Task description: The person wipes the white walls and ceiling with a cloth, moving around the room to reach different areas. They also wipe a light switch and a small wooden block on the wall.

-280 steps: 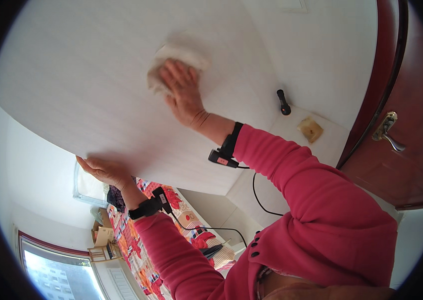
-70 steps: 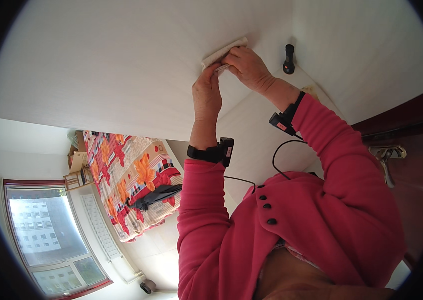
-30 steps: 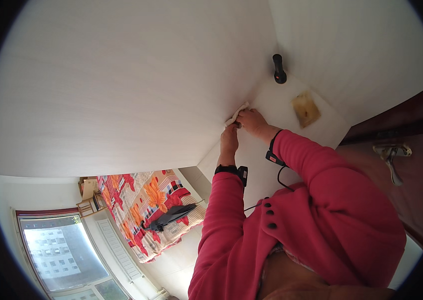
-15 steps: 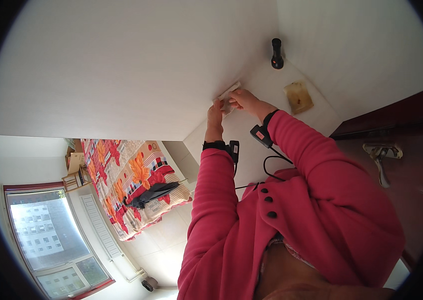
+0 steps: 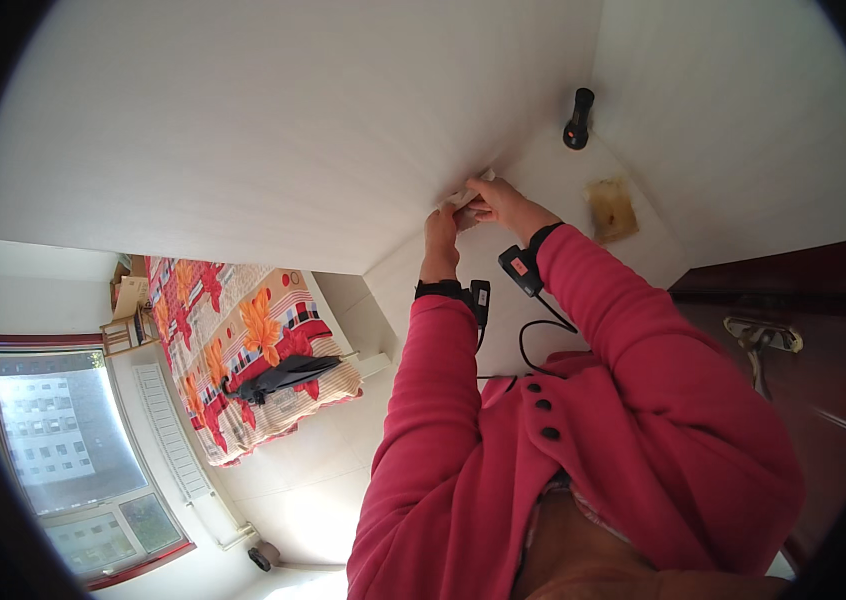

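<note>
Both my hands meet over a white surface [image 5: 543,200], close to the tall white wall panel. My left hand [image 5: 441,238] has its fingers closed on the near-left end of a small white piece of folded, paper-like material [image 5: 470,190]. Gripping its other side is my right hand [image 5: 500,200], fingers bent in a pinch. Much of the piece is hidden behind the fingers, so I cannot tell if it is tissue or cloth. To the right of my right hand lies a flat, yellowish-brown clear packet [image 5: 611,210]. A black flashlight [image 5: 578,118] stands farther back near the corner.
White panels [image 5: 243,130] rise at the left and back right. A dark red door with a metal handle [image 5: 758,335] is at the right. Down to the left, a bed with a flowered cover [image 5: 243,350] carries a folded dark umbrella [image 5: 288,378]. Black cables hang from my wrist straps.
The white piece looks more bunched up between my hands, which have come closer together. My view has shifted slightly, so the flashlight and packet appear a little farther right and lower.
</note>
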`<move>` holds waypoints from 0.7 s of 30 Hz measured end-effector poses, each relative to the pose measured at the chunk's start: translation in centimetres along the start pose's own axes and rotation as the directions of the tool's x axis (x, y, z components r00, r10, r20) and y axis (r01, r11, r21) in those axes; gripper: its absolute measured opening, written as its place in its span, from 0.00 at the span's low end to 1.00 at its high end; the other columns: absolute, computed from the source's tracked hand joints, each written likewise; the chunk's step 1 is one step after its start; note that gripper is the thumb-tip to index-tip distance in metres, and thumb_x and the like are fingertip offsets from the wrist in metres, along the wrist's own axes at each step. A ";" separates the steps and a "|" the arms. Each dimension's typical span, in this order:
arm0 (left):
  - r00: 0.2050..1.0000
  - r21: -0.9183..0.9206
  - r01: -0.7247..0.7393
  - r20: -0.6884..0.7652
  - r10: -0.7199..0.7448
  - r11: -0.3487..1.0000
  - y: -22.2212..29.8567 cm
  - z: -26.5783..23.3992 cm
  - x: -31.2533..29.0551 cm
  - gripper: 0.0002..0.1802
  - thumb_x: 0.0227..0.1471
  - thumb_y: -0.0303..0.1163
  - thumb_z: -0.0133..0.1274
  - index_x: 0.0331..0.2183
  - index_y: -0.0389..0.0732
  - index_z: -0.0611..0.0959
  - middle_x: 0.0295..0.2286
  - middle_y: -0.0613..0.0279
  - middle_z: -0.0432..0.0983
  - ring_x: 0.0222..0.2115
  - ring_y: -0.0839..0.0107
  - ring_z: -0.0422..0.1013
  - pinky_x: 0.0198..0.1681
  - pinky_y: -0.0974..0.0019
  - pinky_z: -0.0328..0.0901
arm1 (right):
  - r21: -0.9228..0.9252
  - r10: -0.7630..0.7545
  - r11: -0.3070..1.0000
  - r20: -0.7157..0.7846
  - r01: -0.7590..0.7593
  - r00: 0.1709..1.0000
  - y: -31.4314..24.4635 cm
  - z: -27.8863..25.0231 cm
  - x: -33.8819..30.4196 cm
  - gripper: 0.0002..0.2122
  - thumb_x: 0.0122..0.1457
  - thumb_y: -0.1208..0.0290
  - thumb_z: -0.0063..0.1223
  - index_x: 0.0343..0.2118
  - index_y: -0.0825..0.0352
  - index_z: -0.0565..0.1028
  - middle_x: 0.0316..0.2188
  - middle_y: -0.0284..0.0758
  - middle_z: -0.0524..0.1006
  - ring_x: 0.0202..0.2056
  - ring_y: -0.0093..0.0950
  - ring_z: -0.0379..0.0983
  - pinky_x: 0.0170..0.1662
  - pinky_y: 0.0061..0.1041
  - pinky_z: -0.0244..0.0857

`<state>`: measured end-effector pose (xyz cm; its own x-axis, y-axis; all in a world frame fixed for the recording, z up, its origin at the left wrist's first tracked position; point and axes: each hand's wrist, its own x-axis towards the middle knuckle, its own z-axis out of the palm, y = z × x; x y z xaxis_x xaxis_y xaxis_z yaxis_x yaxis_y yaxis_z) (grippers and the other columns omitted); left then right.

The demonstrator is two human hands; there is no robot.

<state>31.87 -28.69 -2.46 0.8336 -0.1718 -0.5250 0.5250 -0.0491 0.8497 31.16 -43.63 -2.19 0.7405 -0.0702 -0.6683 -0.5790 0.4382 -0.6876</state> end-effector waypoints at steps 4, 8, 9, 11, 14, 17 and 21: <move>0.999 -0.100 0.037 0.031 -0.034 0.994 -0.2 0.2 -0.3 0.22 0.60 0.39 0.44 0.49 0.35 0.79 0.43 0.59 0.77 0.44 0.69 0.71 0.50 0.65 0.63 | -0.135 0.022 0.991 -0.008 -0.022 1.000 -0.4 0.5 -0.5 0.17 0.57 0.58 0.54 0.45 0.61 0.73 0.43 0.32 0.74 0.44 0.30 0.73 0.50 0.41 0.65; 0.998 -0.080 0.033 0.048 -0.029 0.996 -0.9 0.2 0.5 0.26 0.57 0.45 0.44 0.48 0.35 0.79 0.41 0.59 0.76 0.42 0.68 0.69 0.48 0.62 0.61 | -0.057 0.063 0.996 -0.010 -0.063 0.998 -0.3 0.0 0.0 0.14 0.59 0.61 0.53 0.44 0.61 0.71 0.42 0.32 0.73 0.46 0.30 0.71 0.51 0.44 0.63; 0.999 -0.048 0.046 0.023 -0.045 0.998 -1.2 0.2 0.6 0.28 0.55 0.47 0.45 0.46 0.34 0.80 0.39 0.59 0.76 0.41 0.67 0.69 0.46 0.62 0.61 | -0.078 0.053 0.995 -0.005 -0.053 0.999 -0.1 -0.1 0.2 0.14 0.59 0.61 0.52 0.45 0.60 0.71 0.43 0.32 0.73 0.46 0.29 0.71 0.50 0.43 0.63; 0.998 -0.047 -0.022 0.065 0.026 0.999 -1.2 -0.1 0.4 0.28 0.56 0.47 0.44 0.47 0.34 0.79 0.41 0.58 0.76 0.42 0.66 0.69 0.47 0.61 0.61 | -0.107 0.029 0.994 0.017 -0.027 0.999 0.2 -0.4 0.5 0.13 0.60 0.61 0.51 0.45 0.60 0.72 0.43 0.31 0.74 0.45 0.28 0.72 0.50 0.42 0.64; 0.991 -0.141 -0.098 0.074 0.109 0.985 -0.8 -0.4 -1.7 0.28 0.59 0.47 0.43 0.49 0.34 0.78 0.43 0.58 0.76 0.43 0.66 0.69 0.48 0.61 0.62 | -0.188 0.013 0.982 -0.016 -0.016 1.000 0.3 0.4 0.3 0.13 0.60 0.61 0.50 0.46 0.59 0.72 0.41 0.29 0.75 0.43 0.26 0.73 0.48 0.39 0.66; 0.983 -0.273 -0.145 -0.146 0.108 0.951 1.5 -1.3 -4.6 0.24 0.61 0.47 0.45 0.46 0.37 0.79 0.42 0.60 0.76 0.42 0.72 0.70 0.47 0.65 0.63 | -0.094 -0.148 0.981 0.188 0.168 0.971 0.0 3.0 -1.1 0.14 0.61 0.63 0.51 0.44 0.67 0.75 0.36 0.34 0.79 0.36 0.27 0.78 0.40 0.27 0.72; 0.940 -0.276 -0.326 -0.199 0.278 0.904 7.0 -1.6 -7.9 0.20 0.64 0.45 0.45 0.43 0.38 0.79 0.39 0.62 0.78 0.38 0.75 0.72 0.44 0.70 0.64 | -0.138 -0.424 0.878 0.217 0.457 0.880 -3.2 6.6 -5.3 0.16 0.61 0.62 0.52 0.38 0.73 0.78 0.33 0.36 0.80 0.32 0.25 0.78 0.36 0.24 0.73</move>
<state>29.25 -26.07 7.56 0.9634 0.0206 -0.2673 0.2508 0.2829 0.9258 31.35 -38.72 5.38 0.9705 -0.0532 -0.2350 -0.2172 0.2288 -0.9489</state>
